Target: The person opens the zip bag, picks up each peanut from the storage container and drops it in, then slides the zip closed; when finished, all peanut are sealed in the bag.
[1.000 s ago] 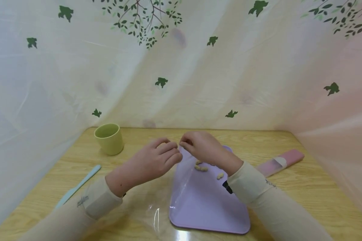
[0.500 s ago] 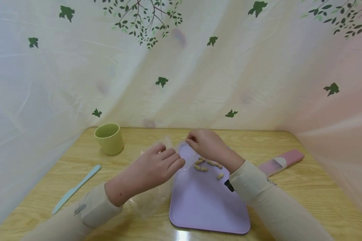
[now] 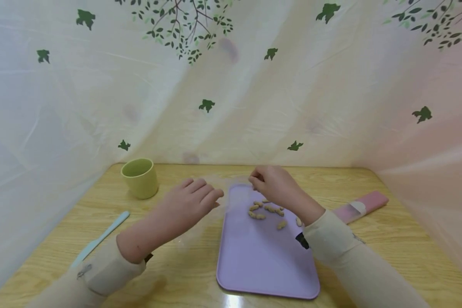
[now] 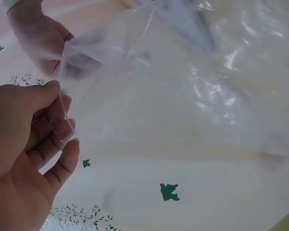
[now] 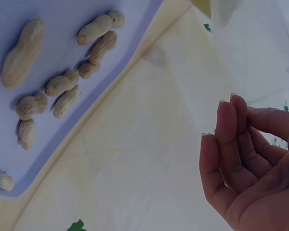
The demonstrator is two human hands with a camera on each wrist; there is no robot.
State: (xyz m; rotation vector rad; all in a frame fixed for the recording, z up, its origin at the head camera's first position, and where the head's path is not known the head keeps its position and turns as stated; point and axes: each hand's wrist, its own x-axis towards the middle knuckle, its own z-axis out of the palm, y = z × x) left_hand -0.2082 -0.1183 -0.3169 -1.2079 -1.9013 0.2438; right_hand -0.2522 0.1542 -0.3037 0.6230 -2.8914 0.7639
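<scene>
A clear plastic bag (image 4: 144,101) hangs spread between my hands, only faintly visible in the head view. My left hand (image 3: 185,207) pinches its edge between thumb and fingers, as the left wrist view shows. Over the far end of the lilac tray (image 3: 262,265), my right hand (image 3: 279,188) pinches the opposite edge of the bag; a thin line of film (image 5: 271,96) meets its thumb and fingertips. Several unshelled peanuts (image 3: 256,215) lie on the tray below that hand, seen close up as peanuts (image 5: 23,54) in the right wrist view.
A yellow-green cup (image 3: 140,179) stands at the back left. A pale blue plastic knife (image 3: 100,238) lies on the wooden table (image 3: 169,282) left of my left arm. To the right is a flat pink item with a pale band (image 3: 363,204). A printed curtain (image 3: 231,94) encloses the table.
The hands started close together and have moved apart, the left hand leftward and the right hand rightward. The bag stretches between them, and more peanuts show on the tray.
</scene>
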